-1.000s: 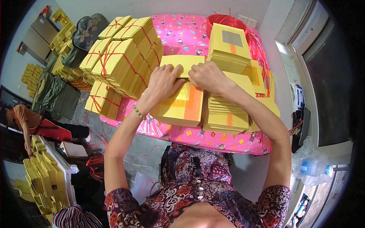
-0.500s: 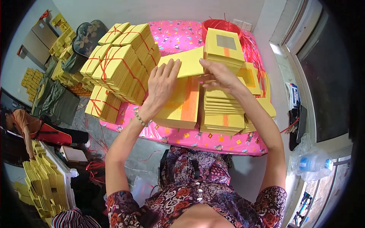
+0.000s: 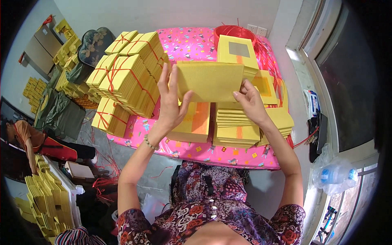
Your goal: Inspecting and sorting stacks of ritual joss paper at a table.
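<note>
Above the stacks, a folded bundle of yellow paper (image 3: 210, 83) stands upright on its long edge, its broad face toward me. My right hand (image 3: 251, 100) pinches its right end between thumb and fingers. At the left end, my left hand (image 3: 170, 98) is open, fingers stretched upward and palm turned to the paper's edge. Below the bundle lies a thick stack of yellow paper (image 3: 190, 133) with an orange stripe. To its right is a pile of folded yellow paper (image 3: 237, 132). Behind the right hand rises a taller stack (image 3: 224, 47) with a grey square on top.
Bundles tied with red string (image 3: 128, 77) are heaped at the left of the pink patterned table cover (image 3: 188, 45). A red basket (image 3: 228, 30) and loose red strings (image 3: 275, 65) lie behind. At far left, a co-worker's arm (image 3: 30, 157) reaches to more yellow stacks (image 3: 47, 196).
The yellow paper bundle has been tipped from lying nearly flat to standing upright. My left hand has moved off its top to its left end; my right hand has shifted right and lower.
</note>
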The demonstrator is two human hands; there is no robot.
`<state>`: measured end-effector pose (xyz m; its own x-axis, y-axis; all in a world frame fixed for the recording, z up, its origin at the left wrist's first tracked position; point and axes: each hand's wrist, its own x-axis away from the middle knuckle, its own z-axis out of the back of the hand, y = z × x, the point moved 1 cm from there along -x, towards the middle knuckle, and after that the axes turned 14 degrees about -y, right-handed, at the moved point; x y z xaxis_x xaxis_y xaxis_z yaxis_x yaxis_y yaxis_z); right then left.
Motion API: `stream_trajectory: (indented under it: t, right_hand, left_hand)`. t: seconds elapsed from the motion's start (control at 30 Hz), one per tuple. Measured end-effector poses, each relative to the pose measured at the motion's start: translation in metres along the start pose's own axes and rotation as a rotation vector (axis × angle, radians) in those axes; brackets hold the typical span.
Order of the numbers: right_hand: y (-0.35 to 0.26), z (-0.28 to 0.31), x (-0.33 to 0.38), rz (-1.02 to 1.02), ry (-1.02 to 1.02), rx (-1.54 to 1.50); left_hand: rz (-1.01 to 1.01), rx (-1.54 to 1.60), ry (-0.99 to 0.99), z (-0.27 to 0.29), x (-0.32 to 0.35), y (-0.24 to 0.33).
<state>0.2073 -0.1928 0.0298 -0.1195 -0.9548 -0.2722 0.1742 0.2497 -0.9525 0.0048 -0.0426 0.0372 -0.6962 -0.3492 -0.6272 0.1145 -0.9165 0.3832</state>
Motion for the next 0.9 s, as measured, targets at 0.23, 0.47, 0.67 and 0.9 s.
stream_trajectory:
  t: [0.23, 0.47, 0.67, 0.9]
  right_hand:
    - [0.0, 0.008, 0.016, 0.012, 0.015, 0.034]
    - [0.001, 0.015, 0.027, 0.003, 0.012, -0.019]
    - [0.004, 0.027, 0.032, -0.016, 0.058, -0.039]
    - [0.003, 0.062, 0.028, -0.244, 0.185, 0.058]
  left_hand:
    - [0.127, 0.665, -0.067, -0.008, -0.006, 0.007]
    - [0.213, 1.0, -0.117, -0.013, -0.017, 0.011]
    - [0.303, 1.023, -0.192, -0.022, -0.031, 0.011]
    - [0.359, 0.761, -0.363, -0.062, -0.061, 0.0]
